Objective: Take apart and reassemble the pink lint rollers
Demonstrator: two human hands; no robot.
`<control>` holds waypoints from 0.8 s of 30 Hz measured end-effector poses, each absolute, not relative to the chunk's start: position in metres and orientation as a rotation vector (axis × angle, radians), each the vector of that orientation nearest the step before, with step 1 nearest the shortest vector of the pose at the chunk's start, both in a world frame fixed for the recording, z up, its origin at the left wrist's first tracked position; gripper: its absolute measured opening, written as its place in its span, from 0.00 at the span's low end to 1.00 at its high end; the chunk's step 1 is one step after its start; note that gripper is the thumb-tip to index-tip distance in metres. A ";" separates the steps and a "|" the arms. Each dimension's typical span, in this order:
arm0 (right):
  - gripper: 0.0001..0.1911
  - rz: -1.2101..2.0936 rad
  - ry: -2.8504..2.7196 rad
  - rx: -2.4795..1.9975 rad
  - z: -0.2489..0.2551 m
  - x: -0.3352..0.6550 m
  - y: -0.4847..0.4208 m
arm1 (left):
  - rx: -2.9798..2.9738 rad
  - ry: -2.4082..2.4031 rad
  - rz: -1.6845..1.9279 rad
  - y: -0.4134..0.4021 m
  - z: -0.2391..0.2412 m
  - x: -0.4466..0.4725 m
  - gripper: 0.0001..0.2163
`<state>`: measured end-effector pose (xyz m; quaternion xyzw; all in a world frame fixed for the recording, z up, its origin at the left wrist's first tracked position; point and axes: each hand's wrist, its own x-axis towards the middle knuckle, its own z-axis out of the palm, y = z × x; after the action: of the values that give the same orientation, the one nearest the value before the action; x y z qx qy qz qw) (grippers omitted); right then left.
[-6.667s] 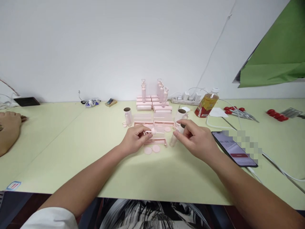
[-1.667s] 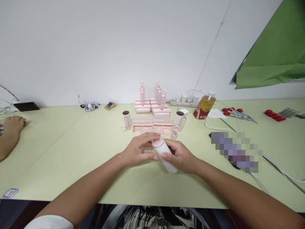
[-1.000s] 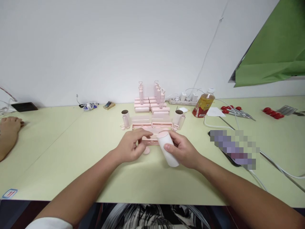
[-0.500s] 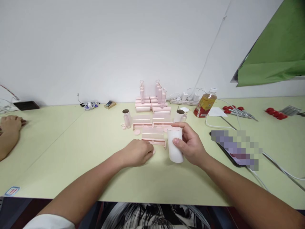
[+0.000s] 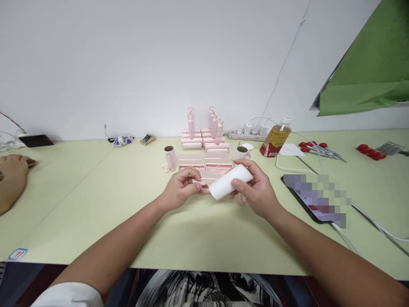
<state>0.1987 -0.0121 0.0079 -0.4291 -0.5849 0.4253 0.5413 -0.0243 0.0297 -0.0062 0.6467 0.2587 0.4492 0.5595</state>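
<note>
My right hand (image 5: 257, 192) is closed round a white roll (image 5: 228, 183), tilted almost flat with one end towards my left hand. My left hand (image 5: 180, 186) pinches a small pink piece at that end of the roll; I cannot make out its shape. Behind both hands lie pink trays (image 5: 204, 164) and small pink parts on the pale green table (image 5: 96, 200). Pink boxes with upright pink handles (image 5: 204, 130) are stacked farther back. A cardboard tube (image 5: 169, 152) stands left of the trays, another (image 5: 242, 151) on their right.
A phone (image 5: 311, 196) lies right of my right hand, with white cables beyond it. At the back stand an amber bottle (image 5: 275, 140) and a power strip (image 5: 249, 133). Red-handled tools (image 5: 315, 149) lie at right. Another person's hand (image 5: 12, 170) rests at the far left edge.
My right hand has tipped the white roll from upright to nearly flat. My left hand has lifted off the table and come to the roll's end, pinching a small pink piece.
</note>
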 end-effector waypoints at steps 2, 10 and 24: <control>0.23 1.042 -1.373 -0.998 0.008 0.197 -0.013 | 1.483 0.647 1.135 0.029 -0.004 -0.025 0.15; 0.23 1.181 -1.346 -0.872 -0.004 0.193 -0.013 | 1.597 0.581 1.170 0.028 -0.006 -0.026 0.14; 0.20 1.203 -1.343 -0.809 -0.007 0.192 -0.014 | 1.758 0.649 1.247 0.029 -0.017 -0.026 0.14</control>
<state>0.1916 -0.0140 -0.0070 -0.3420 -0.5674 0.5081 0.5504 -0.0261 0.0295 -0.0165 0.7048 0.2604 0.5001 0.4305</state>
